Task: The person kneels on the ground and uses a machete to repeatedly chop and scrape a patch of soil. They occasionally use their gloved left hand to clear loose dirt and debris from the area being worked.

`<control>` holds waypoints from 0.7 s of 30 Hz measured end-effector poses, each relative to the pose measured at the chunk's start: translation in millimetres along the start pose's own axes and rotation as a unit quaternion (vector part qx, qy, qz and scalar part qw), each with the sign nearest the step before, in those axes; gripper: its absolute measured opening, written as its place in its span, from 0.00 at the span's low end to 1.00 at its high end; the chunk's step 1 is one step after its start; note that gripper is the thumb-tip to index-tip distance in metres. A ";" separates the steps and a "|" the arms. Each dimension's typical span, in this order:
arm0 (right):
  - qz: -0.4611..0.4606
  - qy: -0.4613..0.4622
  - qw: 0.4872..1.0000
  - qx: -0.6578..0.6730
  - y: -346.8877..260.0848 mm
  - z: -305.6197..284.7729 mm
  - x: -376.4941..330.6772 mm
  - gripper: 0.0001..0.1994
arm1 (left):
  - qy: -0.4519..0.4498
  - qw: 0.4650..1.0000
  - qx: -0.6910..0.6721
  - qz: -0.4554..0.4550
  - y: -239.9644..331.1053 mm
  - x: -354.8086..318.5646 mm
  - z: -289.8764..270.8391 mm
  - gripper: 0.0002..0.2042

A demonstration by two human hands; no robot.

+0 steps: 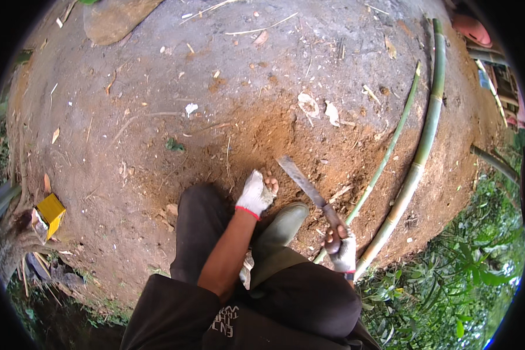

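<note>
yellow box (51, 213): it is lying far to my left at the edge of the dirt, well apart from my hands, so I am judging it no trouble
bare ground (157, 116): it is looking loose and reddish where it is dug up in front of me; I am thinking my footing could be slipping there if I am leaning into a cut
left hand (255, 194): I am holding it out low over the dirt in a white glove with a red cuff, the fingers (270, 185) curling together on nothing I can see; it is hanging just beside the blade, and a careless swing could be catching it
boot (281, 226): my green boot is standing right under the blade's path, so a glancing stroke could be landing on it
machete (309, 190): its long blade is pointing up and to the left, away from the poles, over the dug earth
right hand (340, 244): gloved, it is gripping the handle with fingers clamped around it; a loosening grip could be letting the blade twist
thin bamboo strip (385, 157): it is lying on the ground just right of the blade
thick bamboo pole (420, 151): it is lying beside the strip, curved and green; being round, it could be rolling under a blow
</note>
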State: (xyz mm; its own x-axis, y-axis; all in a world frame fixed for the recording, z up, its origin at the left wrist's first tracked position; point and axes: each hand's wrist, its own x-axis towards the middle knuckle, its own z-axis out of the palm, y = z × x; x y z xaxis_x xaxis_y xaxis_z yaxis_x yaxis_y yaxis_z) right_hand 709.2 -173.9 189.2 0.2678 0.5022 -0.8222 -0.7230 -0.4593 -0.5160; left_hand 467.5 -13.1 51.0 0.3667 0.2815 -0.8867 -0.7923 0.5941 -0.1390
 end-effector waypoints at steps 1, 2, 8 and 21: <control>-0.031 -0.019 0.998 -0.058 -30.2 43.1 -26.2 0.26 | 0.005 0.991 0.129 0.031 10.3 -7.8 3.4 0.18; -0.062 0.017 0.990 -0.125 -53.4 69.9 -55.4 0.26 | 0.006 0.965 0.256 0.059 18.5 -16.7 10.4 0.17; -0.078 0.042 0.935 -0.343 -113.4 147.5 -128.4 0.30 | 0.094 0.219 0.942 0.235 50.2 -52.0 74.8 0.10; -0.052 0.055 0.931 -0.356 -49.2 228.8 -39.7 0.27 | -0.037 -0.043 0.962 0.268 92.6 5.6 71.5 0.11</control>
State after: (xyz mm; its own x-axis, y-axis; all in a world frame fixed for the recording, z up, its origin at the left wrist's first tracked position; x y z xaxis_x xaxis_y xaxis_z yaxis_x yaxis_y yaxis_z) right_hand 588.4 -3.6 302.2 0.4048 0.5116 -0.7579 -0.0939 -0.8012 -0.5910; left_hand 431.1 97.4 64.6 0.6375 0.5703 -0.5181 0.7197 -0.6808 0.1362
